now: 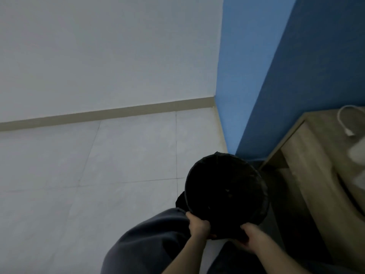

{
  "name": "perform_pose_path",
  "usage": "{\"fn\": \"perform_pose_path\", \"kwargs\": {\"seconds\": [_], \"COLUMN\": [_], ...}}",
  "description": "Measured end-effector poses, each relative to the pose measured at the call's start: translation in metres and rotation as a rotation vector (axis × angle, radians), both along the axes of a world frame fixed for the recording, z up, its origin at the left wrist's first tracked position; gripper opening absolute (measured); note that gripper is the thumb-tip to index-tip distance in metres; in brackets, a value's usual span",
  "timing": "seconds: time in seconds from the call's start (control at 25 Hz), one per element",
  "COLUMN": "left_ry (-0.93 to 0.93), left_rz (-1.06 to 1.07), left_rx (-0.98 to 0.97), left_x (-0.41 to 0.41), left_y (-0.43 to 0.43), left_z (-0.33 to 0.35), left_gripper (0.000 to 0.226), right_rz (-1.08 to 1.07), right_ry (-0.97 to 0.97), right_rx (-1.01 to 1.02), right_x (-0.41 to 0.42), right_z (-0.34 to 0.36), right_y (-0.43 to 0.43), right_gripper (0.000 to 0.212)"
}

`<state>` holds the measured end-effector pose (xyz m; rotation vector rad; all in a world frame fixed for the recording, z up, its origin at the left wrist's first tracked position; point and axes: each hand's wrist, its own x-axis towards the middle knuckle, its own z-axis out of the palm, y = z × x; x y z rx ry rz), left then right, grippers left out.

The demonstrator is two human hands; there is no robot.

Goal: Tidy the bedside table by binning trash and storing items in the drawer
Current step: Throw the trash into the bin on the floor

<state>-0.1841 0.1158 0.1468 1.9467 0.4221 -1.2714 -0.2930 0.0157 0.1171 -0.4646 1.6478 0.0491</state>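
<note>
A round black bin (pixel 225 192) lined with a dark bag stands on the pale tiled floor beside the wooden bedside table (pixel 316 155). My left hand (pixel 197 226) grips the bin's near rim on the left side. My right hand (pixel 250 237) grips the near rim on the right. The bin's inside is too dark to tell what it holds. On the tabletop lies a white cable (pixel 344 123) with a plug end, and a blurred white object (pixel 357 153) shows at the right edge.
A blue wall (pixel 276 76) runs behind the table and meets a white wall (pixel 98 56) with a beige skirting board. My grey trouser leg (pixel 148 242) fills the bottom centre. Open tiled floor (pixel 88 175) spreads to the left.
</note>
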Motion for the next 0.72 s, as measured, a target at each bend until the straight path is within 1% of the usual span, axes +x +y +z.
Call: {"fn": "perform_pose_path", "kwargs": {"seconds": [0.04, 0.12, 0.16, 0.2, 0.24, 0.32, 0.36, 0.4, 0.44, 0.48, 0.56, 0.64, 0.68, 0.72], "left_ry": [-0.009, -0.133, -0.195, -0.226, -0.218, -0.226, -0.289, -0.399, -0.537, -0.668, -0.828, -0.874, -0.882, -0.888], "left_rz": [-0.021, -0.079, -0.089, -0.098, -0.095, -0.106, -0.141, -0.197, -0.259, -0.294, -0.334, -0.394, -0.442, -0.484], "left_rx": [0.026, 0.094, 0.096, 0.071, 0.048, 0.086, 0.141, 0.176, 0.147, 0.056, -0.212, -0.483, -0.611, -0.719], "left_x": [-0.004, -0.003, 0.001, 0.003, 0.006, 0.006, 0.004, 0.001, -0.004, -0.01, -0.027, -0.049, -0.063, -0.076], "left_y": [-0.001, -0.005, -0.007, -0.011, -0.014, -0.018, -0.02, -0.024, -0.032, -0.045, -0.08, -0.122, -0.143, -0.162], "left_z": [0.004, 0.005, 0.005, 0.007, 0.011, 0.019, 0.026, 0.035, 0.045, 0.057, 0.083, 0.12, 0.142, 0.162], "left_gripper": [0.072, 0.079, 0.084, 0.088, 0.09, 0.087, 0.083, 0.08, 0.079, 0.077, 0.073, 0.073, 0.073, 0.073], "right_rz": [0.008, 0.051, 0.078, 0.099, 0.128, 0.203, 0.232, 0.256, 0.279, 0.304, 0.343, 0.269, 0.203, 0.151], "right_ry": [0.043, 0.143, 0.172, 0.167, 0.145, 0.119, 0.116, 0.111, 0.104, 0.097, 0.034, -0.042, -0.014, 0.066], "right_rx": [-0.018, -0.155, -0.237, -0.287, -0.313, -0.304, -0.299, -0.324, -0.396, -0.521, -0.869, -1.249, -1.435, -1.582], "right_x": [-0.005, -0.007, -0.005, -0.004, -0.004, -0.003, -0.003, -0.004, -0.005, -0.005, -0.012, -0.034, -0.053, -0.071], "right_z": [-0.005, -0.007, 0.001, 0.008, 0.012, 0.028, 0.038, 0.051, 0.067, 0.088, 0.136, 0.18, 0.202, 0.22], "right_y": [-0.005, -0.021, -0.029, -0.035, -0.04, -0.045, -0.044, -0.046, -0.05, -0.055, -0.063, -0.072, -0.079, -0.086], "right_gripper": [0.032, 0.047, 0.052, 0.053, 0.052, 0.053, 0.057, 0.06, 0.062, 0.063, 0.059, 0.046, 0.041, 0.04]}}
